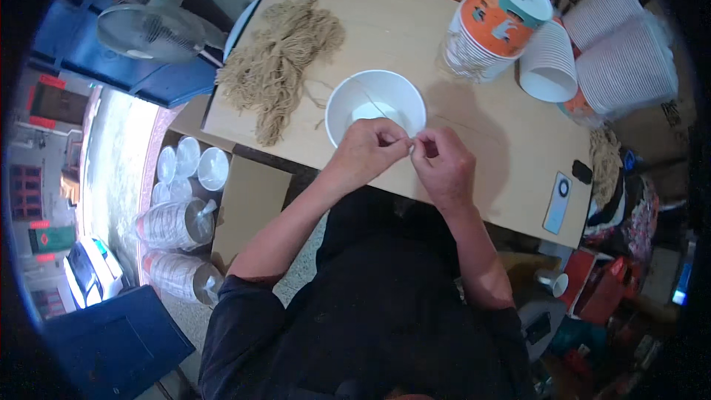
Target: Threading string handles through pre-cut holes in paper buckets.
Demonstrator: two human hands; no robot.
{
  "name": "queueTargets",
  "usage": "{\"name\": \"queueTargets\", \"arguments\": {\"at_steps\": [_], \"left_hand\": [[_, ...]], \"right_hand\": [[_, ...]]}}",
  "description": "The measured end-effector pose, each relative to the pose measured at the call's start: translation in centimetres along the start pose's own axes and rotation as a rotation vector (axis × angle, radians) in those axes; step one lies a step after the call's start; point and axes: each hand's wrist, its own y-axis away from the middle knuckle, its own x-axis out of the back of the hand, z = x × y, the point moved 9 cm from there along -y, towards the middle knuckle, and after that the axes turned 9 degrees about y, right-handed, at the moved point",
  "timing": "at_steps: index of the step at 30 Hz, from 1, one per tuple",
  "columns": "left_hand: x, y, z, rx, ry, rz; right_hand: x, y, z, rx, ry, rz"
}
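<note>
A white paper bucket (338, 107) stands upright near the front edge of the table, its mouth facing up. Across its inside runs a thin tan string (368, 95), down toward my fingers. My left hand (369, 150) and my right hand (446, 167) meet at the bucket's near rim, thumb and forefinger of each pinched on the string. Their fingertips almost touch, and the bit of string between them is too small to see well. Left of the bucket lies a loose heap of tan string (285, 59), with a few strands trailing toward it.
Stacked paper buckets with an orange-and-green printed one (500, 18) on top stand at the table's far right, beside more white stacks (626, 67). A phone (558, 202) lies at the right edge. Bagged bucket stacks (176, 226) sit on the floor at left, below a fan (152, 30).
</note>
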Motion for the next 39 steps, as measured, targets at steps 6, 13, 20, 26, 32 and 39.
{"name": "queueTargets", "arguments": {"at_steps": [6, 13, 20, 26, 32, 39], "left_hand": [[-0.6, 0.1, -0.6, 0.074, 0.174, -0.082], [-0.5, 0.2, -0.8, 0.121, 0.276, -0.075], [-0.8, 0.0, -0.8, 0.184, 0.295, -0.123], [-0.6, -0.4, -1.1, 0.180, 0.274, -0.162], [0.2, -0.3, -1.1, 0.194, 0.203, -0.145], [0.0, -0.3, -1.2, 0.209, 0.210, -0.175]], "right_hand": [[-0.1, 0.4, 1.1, -0.068, -0.071, 0.065], [-0.3, 0.7, 2.1, -0.123, -0.179, 0.077], [-0.4, 0.8, 2.0, -0.107, -0.176, 0.063], [-0.3, 0.7, 1.3, -0.024, -0.102, 0.089], [-0.4, 0.7, 0.8, 0.035, -0.068, 0.099], [-0.1, 0.5, 0.6, 0.047, -0.088, 0.111]]}}
